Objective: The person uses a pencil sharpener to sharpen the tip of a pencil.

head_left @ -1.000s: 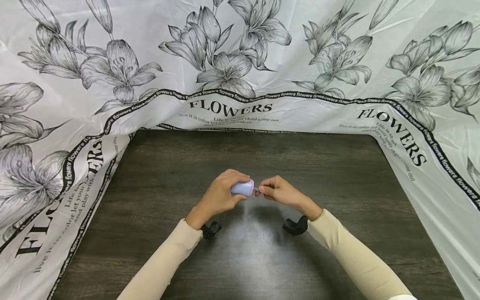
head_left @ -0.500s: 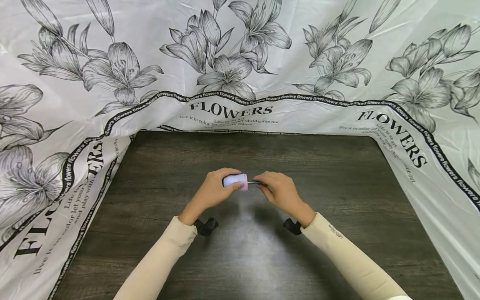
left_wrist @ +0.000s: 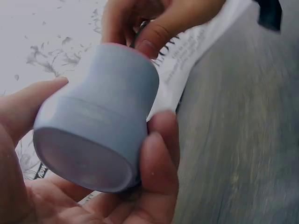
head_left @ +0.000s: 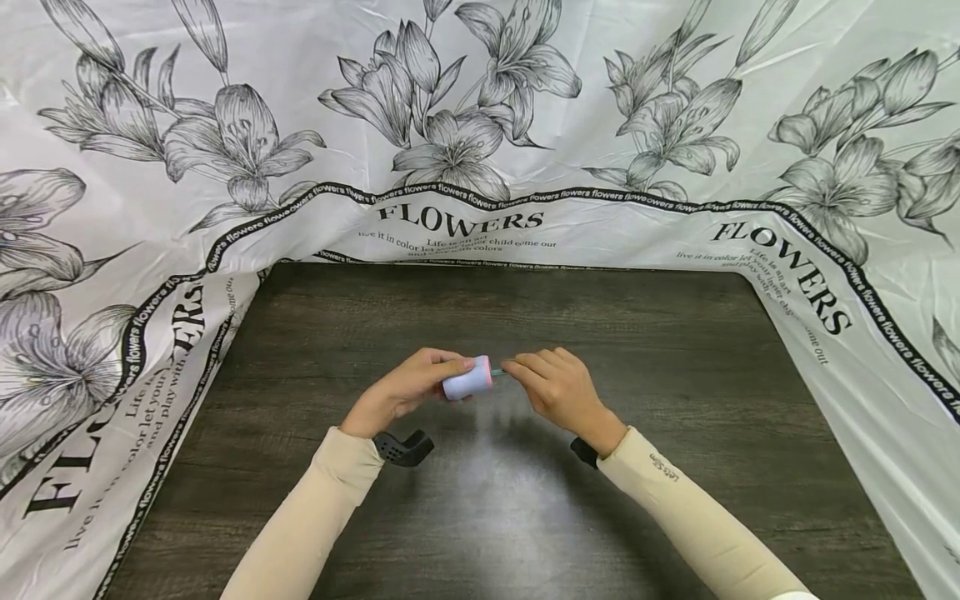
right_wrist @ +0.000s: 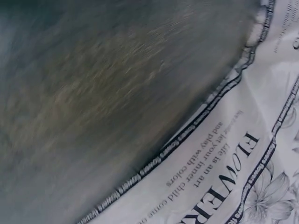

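White cloth (head_left: 585, 117) with black flower print and lettering behind and along both sides of a dark wood table (head_left: 675, 375). Two cream sleeves (head_left: 307, 508) reach in from the near edge. Left hand (head_left: 401, 387) and right hand (head_left: 561, 390) face each other over mid-table, black clip (head_left: 405, 450) at the left wrist. Pale purple container (head_left: 467, 383) sits between them, on its side, held over the table: left thumb one side, fingers curled round the other, pink end toward the right hand. Right thumb and fingertips pinch a thin green stick (head_left: 498, 372) at that pink end; probably goes in, too small to be sure.
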Motion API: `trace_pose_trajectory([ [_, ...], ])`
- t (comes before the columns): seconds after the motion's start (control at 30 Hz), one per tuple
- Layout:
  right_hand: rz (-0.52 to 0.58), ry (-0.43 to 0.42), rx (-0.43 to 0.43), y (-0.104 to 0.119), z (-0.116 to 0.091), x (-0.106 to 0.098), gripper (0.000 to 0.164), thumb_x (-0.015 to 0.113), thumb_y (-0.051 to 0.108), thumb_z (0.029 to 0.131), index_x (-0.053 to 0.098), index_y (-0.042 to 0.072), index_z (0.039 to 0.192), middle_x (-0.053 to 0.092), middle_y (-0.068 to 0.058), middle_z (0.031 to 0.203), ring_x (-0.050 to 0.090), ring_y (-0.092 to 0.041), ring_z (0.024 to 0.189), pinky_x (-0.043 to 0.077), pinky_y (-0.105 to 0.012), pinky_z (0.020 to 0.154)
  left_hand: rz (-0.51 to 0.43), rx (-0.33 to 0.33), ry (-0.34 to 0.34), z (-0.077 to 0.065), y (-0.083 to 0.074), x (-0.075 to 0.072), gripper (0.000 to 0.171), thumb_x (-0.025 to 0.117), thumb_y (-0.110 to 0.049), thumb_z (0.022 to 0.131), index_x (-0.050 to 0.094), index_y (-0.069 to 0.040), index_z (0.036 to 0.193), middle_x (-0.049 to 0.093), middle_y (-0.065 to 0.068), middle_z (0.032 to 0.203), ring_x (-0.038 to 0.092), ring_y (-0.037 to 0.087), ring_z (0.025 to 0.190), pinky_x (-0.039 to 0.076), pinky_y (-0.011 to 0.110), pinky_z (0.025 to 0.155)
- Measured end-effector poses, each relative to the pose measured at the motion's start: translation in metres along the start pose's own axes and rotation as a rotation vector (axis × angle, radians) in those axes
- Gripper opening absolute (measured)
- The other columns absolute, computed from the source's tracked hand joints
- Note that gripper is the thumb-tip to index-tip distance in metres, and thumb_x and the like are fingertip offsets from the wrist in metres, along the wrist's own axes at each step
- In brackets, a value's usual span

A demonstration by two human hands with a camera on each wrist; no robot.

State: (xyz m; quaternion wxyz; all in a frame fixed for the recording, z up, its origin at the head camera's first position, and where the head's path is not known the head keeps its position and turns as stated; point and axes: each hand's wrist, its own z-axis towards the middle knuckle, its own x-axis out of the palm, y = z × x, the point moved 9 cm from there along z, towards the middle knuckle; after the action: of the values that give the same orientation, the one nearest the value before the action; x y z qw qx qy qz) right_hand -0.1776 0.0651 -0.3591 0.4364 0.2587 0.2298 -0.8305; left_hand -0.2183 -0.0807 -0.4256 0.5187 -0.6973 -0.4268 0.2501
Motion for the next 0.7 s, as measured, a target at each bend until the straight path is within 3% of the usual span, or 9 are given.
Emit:
trace_pose_trajectory([
  [0.23, -0.204, -0.141, -0.180, 0.015, -0.004, -0.010, 0.018, 0.056, 0.011, 0.095, 0.074, 0.011, 0.099, 0.069, 0.002, 0.082, 0.058, -0.011, 0.064, 0.040, -0.025, 0.057, -0.191, -0.098, 0.069, -0.001, 0.009, 0.012, 0.031, 0.049, -0.027, 0.100, 0.060, 0.001, 0.107, 0.065, 0.008, 0.086, 0.063, 0.011, 0.065, 0.046, 0.020, 0.054],
  [0.4, -0.201, -0.093, -0.174, 0.015, -0.006, -0.005, 0.025, 0.048, 0.008, 0.097, 0.072, 0.012, 0.094, 0.062, 0.004, 0.072, 0.049, -0.009, 0.055, 0.034, -0.021, 0.049, -0.153, -0.097, 0.041, 0.003, 0.013, 0.013, 0.039, 0.052, -0.028, 0.099, 0.058, 0.008, 0.114, 0.065, 0.008, 0.086, 0.062, 0.012, 0.064, 0.045, 0.020, 0.053],
  [0.53, 0.018, 0.050, 0.020, 0.005, -0.006, 0.006, 0.027, 0.047, 0.012, 0.099, 0.072, 0.010, 0.089, 0.053, 0.003, 0.063, 0.039, -0.006, 0.046, 0.029, -0.016, 0.041, 0.102, 0.040, -0.033, 0.004, 0.003, 0.008, 0.039, 0.059, -0.022, 0.095, 0.060, 0.010, 0.118, 0.066, 0.011, 0.088, 0.062, 0.015, 0.070, 0.047, 0.023, 0.058],
  [0.6, 0.184, 0.128, 0.191, -0.003, -0.008, 0.013, 0.020, 0.055, 0.011, 0.096, 0.074, 0.009, 0.089, 0.051, 0.004, 0.060, 0.033, -0.002, 0.043, 0.025, -0.013, 0.040, 0.299, 0.150, -0.075, 0.002, -0.009, 0.008, 0.037, 0.066, -0.019, 0.091, 0.062, 0.005, 0.119, 0.066, 0.013, 0.096, 0.062, 0.018, 0.077, 0.049, 0.026, 0.063],
  [0.7, 0.468, 0.287, 0.503, -0.018, -0.018, 0.029, 0.014, 0.064, 0.010, 0.090, 0.076, 0.006, 0.096, 0.063, 0.002, 0.067, 0.033, 0.002, 0.042, 0.028, -0.014, 0.040, 0.628, 0.341, -0.133, -0.005, -0.030, 0.018, 0.040, 0.076, -0.015, 0.082, 0.064, -0.001, 0.116, 0.064, 0.015, 0.107, 0.061, 0.021, 0.087, 0.052, 0.032, 0.071],
])
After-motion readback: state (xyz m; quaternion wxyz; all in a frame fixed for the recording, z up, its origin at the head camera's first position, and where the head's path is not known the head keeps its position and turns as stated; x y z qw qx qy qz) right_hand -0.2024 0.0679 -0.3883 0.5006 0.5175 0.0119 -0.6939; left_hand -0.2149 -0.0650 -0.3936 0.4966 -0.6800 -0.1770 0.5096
